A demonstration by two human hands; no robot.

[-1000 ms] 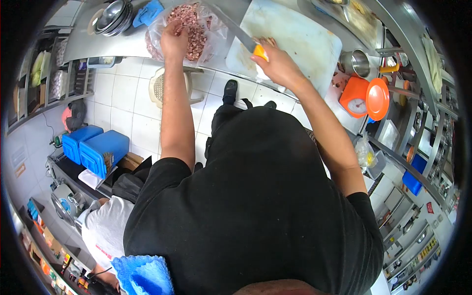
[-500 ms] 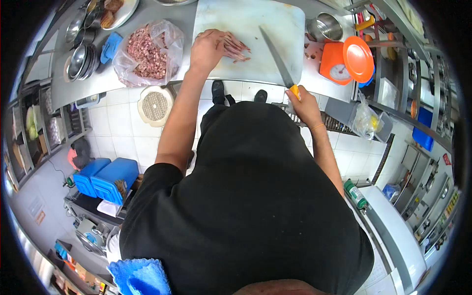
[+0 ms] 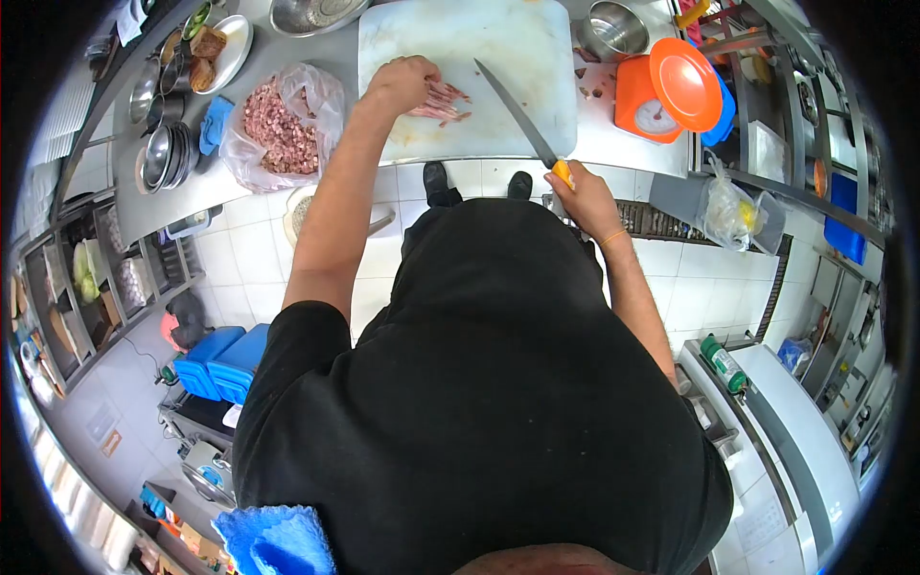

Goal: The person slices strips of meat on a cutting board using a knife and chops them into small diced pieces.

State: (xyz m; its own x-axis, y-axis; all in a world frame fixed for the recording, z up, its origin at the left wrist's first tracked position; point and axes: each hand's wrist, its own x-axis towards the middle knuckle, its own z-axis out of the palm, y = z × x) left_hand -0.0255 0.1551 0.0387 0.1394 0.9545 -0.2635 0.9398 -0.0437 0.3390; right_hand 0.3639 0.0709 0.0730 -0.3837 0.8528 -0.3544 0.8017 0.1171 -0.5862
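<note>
My left hand (image 3: 401, 84) rests with curled fingers on strips of raw meat (image 3: 442, 103), which lie on a white cutting board (image 3: 460, 38). Its fingertips are partly hidden behind the hand. At the board's near right edge, my right hand (image 3: 586, 199) grips the yellow handle of a long kitchen knife (image 3: 517, 113). The blade lies slantwise over the board, its tip pointing to the far left and apart from the meat. To the left of the board stands a clear plastic bag (image 3: 324, 96) full of small diced meat (image 3: 278, 129).
An orange scale (image 3: 655, 105) and a steel pot (image 3: 614, 34) stand right of the board. Stacked metal bowls (image 3: 170, 153), a blue cloth (image 3: 216, 125) and a white plate (image 3: 230, 56) with brown food are at left. A steel bowl (image 3: 316, 13) sits behind the bag.
The view has shifted, so the counter appears turned slightly. My left hand stays at the meat strips. The knife remains in my right hand, slanted over the board.
</note>
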